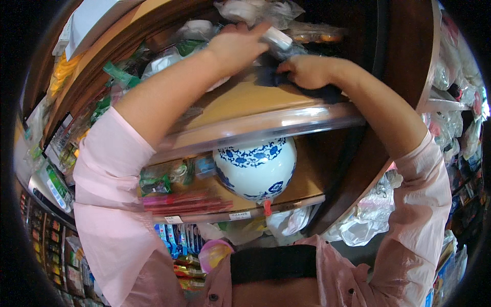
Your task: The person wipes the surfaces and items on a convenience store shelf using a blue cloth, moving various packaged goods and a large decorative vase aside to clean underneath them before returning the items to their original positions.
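Both hands reach over the upper wooden shelf (245, 103). My left hand (239, 44) is at a small white object (279, 37), with its index finger against or just beside it; motion blur hides whether it grips it. My right hand (312, 71) is bent with curled fingers, low over the shelf just below clear plastic wrapping (295, 50) near the white object. Its palm side is hidden. Behind the hands lie clear plastic bags with white contents (245, 9) and a plastic pack with orange-brown contents (318, 32).
A clear plastic strip (268, 124) edges the upper shelf. Below it stands a rounded white pot with blue floral patterns (255, 169), beside red-pink sticks (184, 203). A dark wooden side panel (402, 57) rises at right. Bagged goods (445, 126) hang beyond.
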Tool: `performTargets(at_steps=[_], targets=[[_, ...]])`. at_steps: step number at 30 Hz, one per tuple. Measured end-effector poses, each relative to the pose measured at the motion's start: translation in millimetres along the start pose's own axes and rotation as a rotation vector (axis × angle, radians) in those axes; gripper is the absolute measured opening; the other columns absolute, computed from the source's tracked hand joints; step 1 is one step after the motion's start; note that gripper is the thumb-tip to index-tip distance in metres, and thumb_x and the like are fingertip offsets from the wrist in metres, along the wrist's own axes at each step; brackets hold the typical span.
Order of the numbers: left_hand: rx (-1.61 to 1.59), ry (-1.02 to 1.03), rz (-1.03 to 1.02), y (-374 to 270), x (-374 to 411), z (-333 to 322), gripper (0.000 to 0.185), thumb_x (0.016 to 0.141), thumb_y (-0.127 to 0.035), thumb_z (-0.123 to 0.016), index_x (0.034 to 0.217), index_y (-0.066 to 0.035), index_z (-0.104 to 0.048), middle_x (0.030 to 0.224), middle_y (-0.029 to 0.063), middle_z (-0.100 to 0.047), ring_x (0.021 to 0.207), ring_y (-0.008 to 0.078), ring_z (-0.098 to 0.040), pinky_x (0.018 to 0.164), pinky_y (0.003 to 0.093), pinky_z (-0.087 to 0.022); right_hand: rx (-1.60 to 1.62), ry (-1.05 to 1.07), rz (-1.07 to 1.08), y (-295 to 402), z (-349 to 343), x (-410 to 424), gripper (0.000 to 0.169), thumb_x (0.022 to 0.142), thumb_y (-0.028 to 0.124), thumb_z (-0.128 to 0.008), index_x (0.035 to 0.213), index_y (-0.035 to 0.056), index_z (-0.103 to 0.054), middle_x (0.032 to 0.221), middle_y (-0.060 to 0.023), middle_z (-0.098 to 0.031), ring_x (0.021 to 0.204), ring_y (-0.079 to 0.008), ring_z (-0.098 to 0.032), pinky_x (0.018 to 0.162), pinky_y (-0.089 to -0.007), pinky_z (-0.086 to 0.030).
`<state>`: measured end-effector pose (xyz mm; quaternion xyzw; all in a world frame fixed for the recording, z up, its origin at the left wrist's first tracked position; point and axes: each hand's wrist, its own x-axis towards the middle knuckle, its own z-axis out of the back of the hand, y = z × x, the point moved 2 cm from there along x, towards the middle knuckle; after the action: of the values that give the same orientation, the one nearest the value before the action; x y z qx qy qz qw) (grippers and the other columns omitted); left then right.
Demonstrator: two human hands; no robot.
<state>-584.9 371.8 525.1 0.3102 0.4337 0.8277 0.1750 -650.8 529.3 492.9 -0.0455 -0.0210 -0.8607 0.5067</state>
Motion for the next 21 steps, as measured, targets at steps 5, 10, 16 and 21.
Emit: performTargets(at_steps=[5,10,16,21], targets=[[-0.052,-0.07,-0.065,28.2,2.8,-0.5,0.032,0.082,-0.009,-0.055,0.11,-0.02,-0.066,0.138,0.0153,-0.041,0.1,0.0323,-0.062,0.083,0.0428,-0.055,0.087,-0.054,0.154,17.3,-6.2,3.4,0.044,0.087,0.004,-0.048,0.13,0.0042,-0.055,0.122,-0.022,-0.059,0.11,-0.0348,-0.058,0.095,-0.0404,-0.045],[-0.243,0.129,0.037,38.7,7.8,-6.7,0.027,0.084,-0.015,-0.053,0.107,-0.018,-0.067,0.139,0.013,-0.042,0.102,0.0315,-0.062,0.085,0.0423,-0.054,0.02,-0.075,0.34,27.9,-20.6,63.4,0.053,0.085,0.0,-0.047,0.137,0.0094,-0.049,0.134,-0.0195,-0.052,0.121,-0.0337,-0.051,0.104,-0.041,-0.039],[0.189,-0.074,0.053,5.5,5.6,3.5,0.029,0.079,-0.019,-0.059,0.105,-0.012,-0.069,0.142,0.0116,-0.04,0.108,0.0328,-0.057,0.086,0.0474,-0.051,-0.094,-0.243,0.527,-0.5,-34.3,133.6,0.061,0.08,0.005,-0.051,0.14,0.0105,-0.042,0.126,-0.0254,-0.055,0.117,-0.0378,-0.053,0.101,-0.0446,-0.04],[0.279,0.085,0.092,-7.8,-13.1,6.4,0.045,0.072,-0.021,-0.067,0.115,-0.008,-0.064,0.15,0.0105,-0.029,0.121,0.0315,-0.046,0.093,0.0505,-0.043,-0.071,-0.113,0.393,23.3,-19.0,115.1,0.041,0.092,0.018,-0.045,0.132,0.0059,-0.052,0.136,-0.0218,-0.049,0.128,-0.0344,-0.043,0.109,-0.0419,-0.031]])
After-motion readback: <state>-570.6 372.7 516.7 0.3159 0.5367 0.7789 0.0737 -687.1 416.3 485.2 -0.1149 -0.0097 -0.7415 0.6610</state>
